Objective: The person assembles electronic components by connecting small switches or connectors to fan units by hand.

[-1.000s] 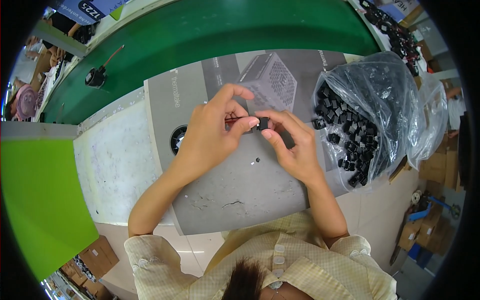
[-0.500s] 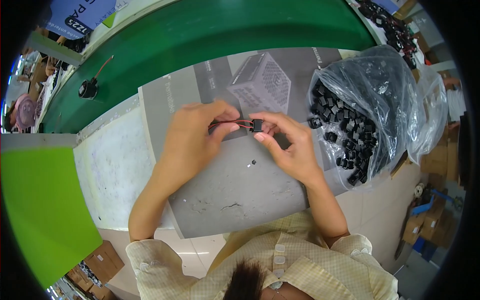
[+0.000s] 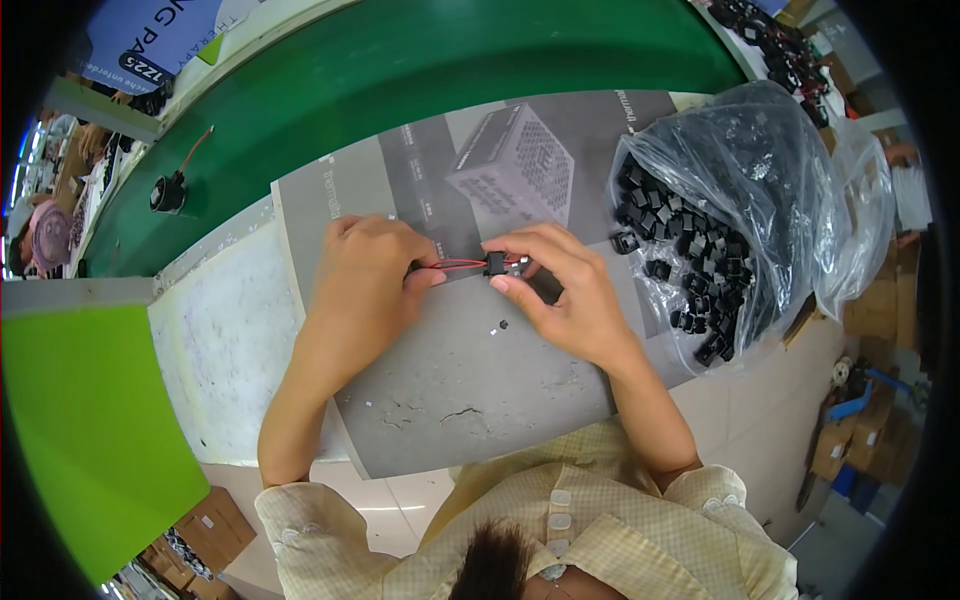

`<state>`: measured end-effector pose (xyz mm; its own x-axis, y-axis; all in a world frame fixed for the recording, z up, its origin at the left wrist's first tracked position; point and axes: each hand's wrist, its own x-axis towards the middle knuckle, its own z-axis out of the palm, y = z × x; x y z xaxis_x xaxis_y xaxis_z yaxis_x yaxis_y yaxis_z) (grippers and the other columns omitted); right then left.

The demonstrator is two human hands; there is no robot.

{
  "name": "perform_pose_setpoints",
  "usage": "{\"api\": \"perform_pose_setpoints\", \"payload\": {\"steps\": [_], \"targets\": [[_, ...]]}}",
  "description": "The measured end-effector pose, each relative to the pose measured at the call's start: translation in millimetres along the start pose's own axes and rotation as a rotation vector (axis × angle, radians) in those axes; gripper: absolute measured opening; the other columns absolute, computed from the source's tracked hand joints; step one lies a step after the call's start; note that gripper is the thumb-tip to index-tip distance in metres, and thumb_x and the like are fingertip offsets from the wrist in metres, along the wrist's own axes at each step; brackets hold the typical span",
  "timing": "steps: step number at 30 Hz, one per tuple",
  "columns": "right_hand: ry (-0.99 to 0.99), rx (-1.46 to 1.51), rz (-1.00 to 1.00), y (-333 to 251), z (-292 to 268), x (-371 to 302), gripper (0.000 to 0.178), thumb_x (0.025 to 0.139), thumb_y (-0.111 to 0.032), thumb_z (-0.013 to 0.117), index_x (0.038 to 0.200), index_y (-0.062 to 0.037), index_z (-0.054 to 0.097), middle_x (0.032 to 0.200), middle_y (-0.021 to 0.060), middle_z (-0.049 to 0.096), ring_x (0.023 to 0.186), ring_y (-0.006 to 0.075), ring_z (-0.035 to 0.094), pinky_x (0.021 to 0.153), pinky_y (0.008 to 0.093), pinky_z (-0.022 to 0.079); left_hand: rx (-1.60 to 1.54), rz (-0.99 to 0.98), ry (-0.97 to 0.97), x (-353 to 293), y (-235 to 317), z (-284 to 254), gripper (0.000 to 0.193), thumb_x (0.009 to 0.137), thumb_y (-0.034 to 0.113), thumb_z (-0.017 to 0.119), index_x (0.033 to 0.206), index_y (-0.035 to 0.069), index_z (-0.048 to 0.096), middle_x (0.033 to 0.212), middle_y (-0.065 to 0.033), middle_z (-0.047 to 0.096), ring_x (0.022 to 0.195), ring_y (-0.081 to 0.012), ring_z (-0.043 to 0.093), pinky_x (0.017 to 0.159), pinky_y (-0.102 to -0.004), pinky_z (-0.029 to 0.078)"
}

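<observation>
Over the grey printed board (image 3: 470,375), my left hand (image 3: 372,275) pinches thin red and dark wires (image 3: 458,264). They run right into a small black plastic block (image 3: 495,263), which sits at the thumb and fingertips of my right hand (image 3: 575,292), closed in a pinch. A short bit with a shiny tip (image 3: 518,264) sticks out of the block on its right side. The far end of the wires is hidden under my left hand. Just below the block, a tiny dark crumb (image 3: 504,324) lies on the board.
To the right, a clear plastic bag (image 3: 770,140) lies open with many loose black blocks (image 3: 700,255) in its mouth. Beyond the board runs a green belt (image 3: 460,50), carrying a round black part (image 3: 168,194) with a red lead. A bright green panel (image 3: 95,420) stands at left.
Both hands have shifted slightly left with the block and wires. The shiny-tipped bit now shows at the block's right side, and my right fingers have spread a little around it.
</observation>
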<state>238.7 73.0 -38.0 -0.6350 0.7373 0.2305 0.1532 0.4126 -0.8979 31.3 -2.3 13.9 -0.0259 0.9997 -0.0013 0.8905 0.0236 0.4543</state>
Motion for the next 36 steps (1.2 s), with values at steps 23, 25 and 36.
{"api": "perform_pose_setpoints", "payload": {"steps": [23, 25, 36], "targets": [[-0.018, -0.299, -0.378, 5, 8, 1, 0.033, 0.076, -0.008, 0.078, 0.108, -0.0041, 0.069, 0.101, 0.0071, 0.067, 0.101, 0.0282, 0.06, 0.088, 0.0415, 0.048, 0.074, 0.032, -0.093, -15, 16, -3, 0.059, 0.066, 0.009, 0.087, 0.113, 0.005, 0.053, 0.104, -0.0139, 0.063, 0.096, -0.0356, 0.06, 0.082, -0.0445, 0.051], [0.002, -0.229, -0.359, 4, 8, 1, 0.034, 0.076, -0.007, 0.078, 0.108, -0.0036, 0.069, 0.101, 0.0075, 0.068, 0.1, 0.029, 0.061, 0.086, 0.0412, 0.049, 0.02, 0.06, -0.077, -11, 13, -3, 0.056, 0.067, 0.008, 0.087, 0.111, 0.004, 0.053, 0.104, -0.0152, 0.063, 0.096, -0.0365, 0.06, 0.082, -0.044, 0.052], [0.113, 0.261, -0.213, 4, -4, -3, 0.028, 0.08, 0.003, 0.078, 0.106, 0.0039, 0.069, 0.103, 0.0157, 0.068, 0.095, 0.0223, 0.066, 0.084, 0.0322, 0.053, -0.415, 0.03, -0.059, 3, 12, -9, 0.056, 0.065, 0.034, 0.093, 0.101, 0.003, 0.063, 0.08, -0.0142, 0.07, 0.071, -0.0331, 0.069, 0.067, -0.0376, 0.055]]}}
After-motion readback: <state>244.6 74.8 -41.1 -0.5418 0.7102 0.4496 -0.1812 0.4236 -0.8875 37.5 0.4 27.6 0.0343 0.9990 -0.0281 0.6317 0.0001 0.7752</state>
